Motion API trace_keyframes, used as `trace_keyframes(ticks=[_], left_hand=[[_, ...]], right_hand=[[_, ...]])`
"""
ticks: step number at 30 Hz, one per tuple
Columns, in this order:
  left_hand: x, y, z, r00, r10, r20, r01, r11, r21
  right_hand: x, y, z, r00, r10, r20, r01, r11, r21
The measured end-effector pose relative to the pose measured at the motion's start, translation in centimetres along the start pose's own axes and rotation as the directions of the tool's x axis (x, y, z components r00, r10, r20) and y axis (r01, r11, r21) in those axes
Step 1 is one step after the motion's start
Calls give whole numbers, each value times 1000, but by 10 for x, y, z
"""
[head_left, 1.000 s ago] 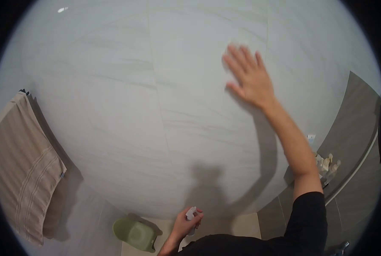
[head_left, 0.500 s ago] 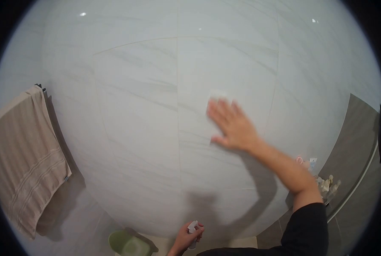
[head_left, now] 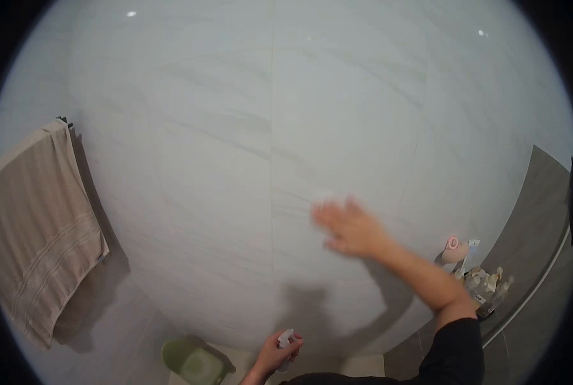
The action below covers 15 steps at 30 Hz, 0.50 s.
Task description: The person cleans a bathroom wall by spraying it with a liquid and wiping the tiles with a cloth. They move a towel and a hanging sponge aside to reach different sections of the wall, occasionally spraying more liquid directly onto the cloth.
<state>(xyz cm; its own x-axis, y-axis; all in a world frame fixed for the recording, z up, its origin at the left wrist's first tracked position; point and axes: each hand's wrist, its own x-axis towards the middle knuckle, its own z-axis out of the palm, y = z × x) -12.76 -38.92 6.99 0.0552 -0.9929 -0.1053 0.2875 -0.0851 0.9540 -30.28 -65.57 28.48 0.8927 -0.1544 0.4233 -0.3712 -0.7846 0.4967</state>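
Observation:
My right hand (head_left: pixel 349 228) lies against the pale marbled tile wall (head_left: pixel 203 160), its fingers spread and blurred by motion. A whitish patch shows at its fingertips, too faint to make out; whether something is under the palm is hidden. Low in the view, my left hand (head_left: pixel 277 353) is wrapped round a small white spray bottle (head_left: pixel 286 340), held upright in front of my body.
A beige towel (head_left: pixel 49 231) hangs on the left. A green plastic stool or basin (head_left: pixel 193 362) stands at the bottom left. Several toiletry bottles (head_left: pixel 488 285) and a pink item (head_left: pixel 453 249) are at the right, beside a grey wall (head_left: pixel 524 218).
My right hand has moved down the wall, with its forearm lower too. My left hand, still holding the bottle, has shifted slightly left. More of the toiletries on the right now shows.

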Motion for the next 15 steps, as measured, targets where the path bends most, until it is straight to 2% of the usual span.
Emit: trace_keyframes(ticks=[1,2,3,5,7,8,10,12,14,15], left_hand=[[-1,2,0,1000,17,0,-17,1000,14],[-1,3,0,999,32,3,-33,999,31],[-2,3,0,1000,4,-3,-4,1000,29],[0,2,2,1000,13,-1,-13,997,73],[0,-1,6,1000,-20,-24,22,998,65],[1,-1,7,999,-24,-43,26,998,55],[2,-1,9,998,-52,-41,55,997,61],[3,-1,7,996,-69,-47,72,995,63],[5,-2,6,996,-89,-19,90,992,94],[4,-3,6,994,-105,-27,107,989,99]], right_hand=[[28,20,-36,996,84,-14,-85,994,-71],[53,42,-69,981,126,-148,-150,975,-163],[75,68,-92,940,118,-320,-202,949,-242],[116,117,-135,853,49,-520,-291,871,-395],[147,123,-176,827,202,-525,-434,822,-367],[155,122,-179,830,222,-512,-439,827,-352],[167,116,-170,720,228,-656,-525,797,-299],[173,99,-148,699,236,-675,-522,814,-256],[162,67,-116,801,138,-582,-358,890,-281],[151,52,-90,806,105,-582,-256,949,-184]])
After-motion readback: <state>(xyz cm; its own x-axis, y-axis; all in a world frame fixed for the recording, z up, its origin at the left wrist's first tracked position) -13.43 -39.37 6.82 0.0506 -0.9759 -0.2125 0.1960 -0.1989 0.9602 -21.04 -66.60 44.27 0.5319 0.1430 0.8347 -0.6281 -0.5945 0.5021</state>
